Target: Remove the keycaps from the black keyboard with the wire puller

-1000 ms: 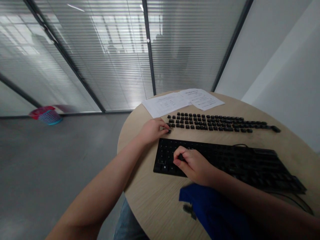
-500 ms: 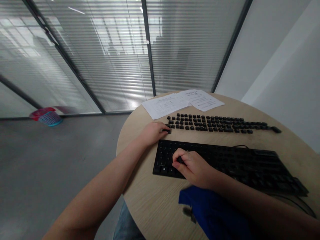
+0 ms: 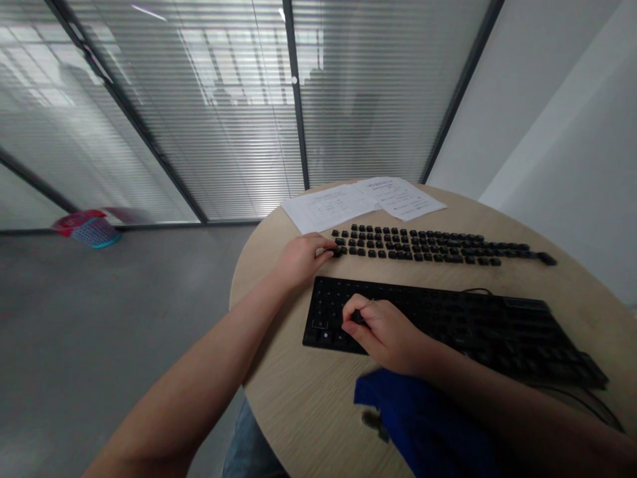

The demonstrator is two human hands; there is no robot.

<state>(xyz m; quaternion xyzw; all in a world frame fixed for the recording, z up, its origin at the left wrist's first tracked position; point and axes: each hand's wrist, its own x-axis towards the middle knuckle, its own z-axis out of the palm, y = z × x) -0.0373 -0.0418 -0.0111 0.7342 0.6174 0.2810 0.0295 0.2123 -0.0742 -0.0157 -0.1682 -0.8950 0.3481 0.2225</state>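
Bench (image 3: 293,392): black keyboard (image 3: 448,318) across it, loose keycaps (image 3: 409,255) in rows just beyond. Right hand (image 3: 385,328) over keyboard's left part, fingers curled; can't tell if its grip holds anything. Left hand (image 3: 301,255) at rows' left end, fingertips at a keycap (image 3: 336,251); can't tell if grip's clenched.

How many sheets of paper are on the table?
2 visible: the left sheet and the right sheet, side by side beyond the loose keycaps, seemingly overlapping. More could be hidden underneath.

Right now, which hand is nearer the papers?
Left. Left hand is just short of the papers, at the keycaps; right hand is farther back, over the keyboard.
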